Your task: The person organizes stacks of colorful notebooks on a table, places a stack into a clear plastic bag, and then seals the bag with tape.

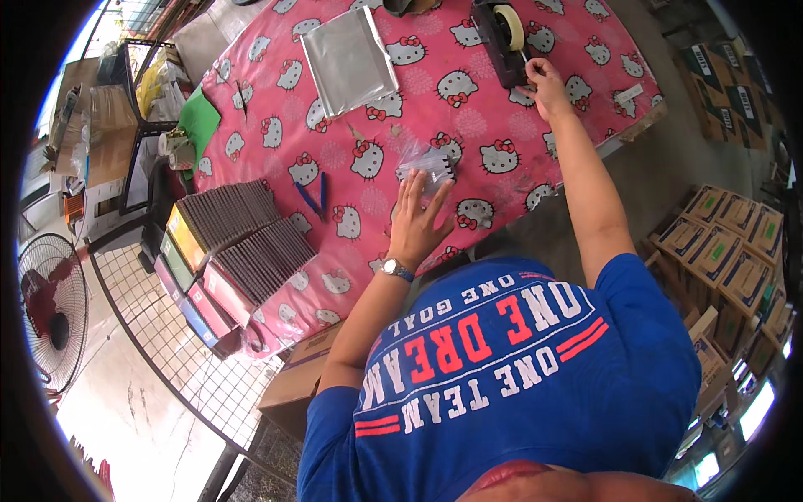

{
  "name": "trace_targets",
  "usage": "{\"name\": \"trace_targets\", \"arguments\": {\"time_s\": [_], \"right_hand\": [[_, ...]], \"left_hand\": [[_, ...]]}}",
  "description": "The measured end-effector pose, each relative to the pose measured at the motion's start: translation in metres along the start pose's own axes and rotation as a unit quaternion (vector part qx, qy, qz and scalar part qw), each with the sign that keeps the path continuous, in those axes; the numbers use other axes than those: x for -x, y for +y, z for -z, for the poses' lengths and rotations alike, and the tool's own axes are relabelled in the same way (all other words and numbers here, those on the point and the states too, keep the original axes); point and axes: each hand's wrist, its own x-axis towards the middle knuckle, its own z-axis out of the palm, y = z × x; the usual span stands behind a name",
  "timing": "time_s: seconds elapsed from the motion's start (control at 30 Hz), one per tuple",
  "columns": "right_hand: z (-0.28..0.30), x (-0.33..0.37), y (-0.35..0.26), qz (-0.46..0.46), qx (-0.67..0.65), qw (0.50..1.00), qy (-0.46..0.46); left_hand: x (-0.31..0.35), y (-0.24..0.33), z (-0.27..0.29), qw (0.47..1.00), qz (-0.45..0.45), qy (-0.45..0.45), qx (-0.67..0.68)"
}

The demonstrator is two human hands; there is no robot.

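Note:
On a table with a pink cartoon-cat cover, my left hand lies flat, fingers spread. Its fingertips rest on a small spiral-bound item in clear plastic wrap, with a row of black binding along its right edge. My right arm reaches out to the far right. There my right hand is closed in a pinch at the front of a black tape dispenser. A strip of tape seems to run from the roll to the pinched fingertips.
Stacked spiral notebooks stand at the left table edge, beside blue-handled pliers. Clear plastic sleeves lie at the far side. A green sheet hangs at the left. A fan and cardboard boxes flank the table.

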Motion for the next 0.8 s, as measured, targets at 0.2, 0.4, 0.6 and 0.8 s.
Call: {"name": "trace_targets", "arguments": {"time_s": [0.2,0.4,0.6,0.8], "right_hand": [[0.022,0.012,0.042,-0.143,-0.162,0.976,-0.006],[-0.107,0.123,-0.008,-0.153,0.146,0.909,-0.359],[-0.136,0.143,0.008,0.148,0.565,0.760,-0.285],[-0.098,0.158,0.004,0.188,0.558,0.775,-0.231]], "left_hand": [[0.000,0.003,-0.005,0.999,0.002,0.015,0.043],[0.013,-0.001,-0.010,0.998,0.018,0.038,0.046],[-0.002,0.009,-0.007,0.998,0.047,0.011,0.044],[-0.006,-0.003,0.011,0.995,0.034,-0.005,0.099]]}}
